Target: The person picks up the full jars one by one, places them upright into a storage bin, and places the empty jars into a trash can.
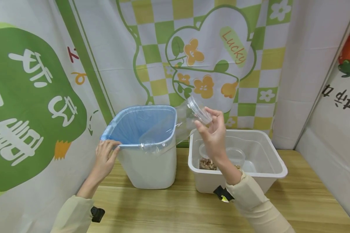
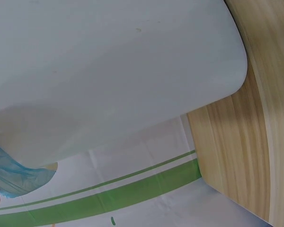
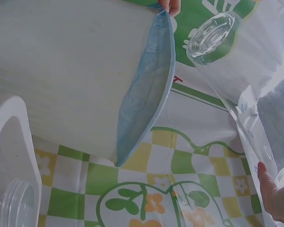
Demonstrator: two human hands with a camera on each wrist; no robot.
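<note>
My right hand (image 1: 214, 134) grips a large clear plastic jar (image 1: 185, 119) near its ringed end. The jar lies tilted, its other end low over the bin's right rim in the head view. In the right wrist view the jar's round base (image 3: 213, 38) points away from my thumb and fingers (image 3: 279, 201). At the near left corner of the white trash bin (image 1: 148, 165), my left hand (image 1: 105, 158) holds the rim, where a blue liner bag (image 1: 134, 124) is folded over. The left wrist view shows mostly the bin's wall (image 2: 123, 71), with a fingertip beside the liner's edge (image 2: 26, 177).
Right of the bin, a white plastic tub (image 1: 271, 155) holds clear round containers (image 1: 236, 155) and brown nut-like pieces (image 1: 207, 164). Both stand on a wooden table (image 1: 151, 210). Printed curtains (image 1: 154, 51) hang close behind and at both sides.
</note>
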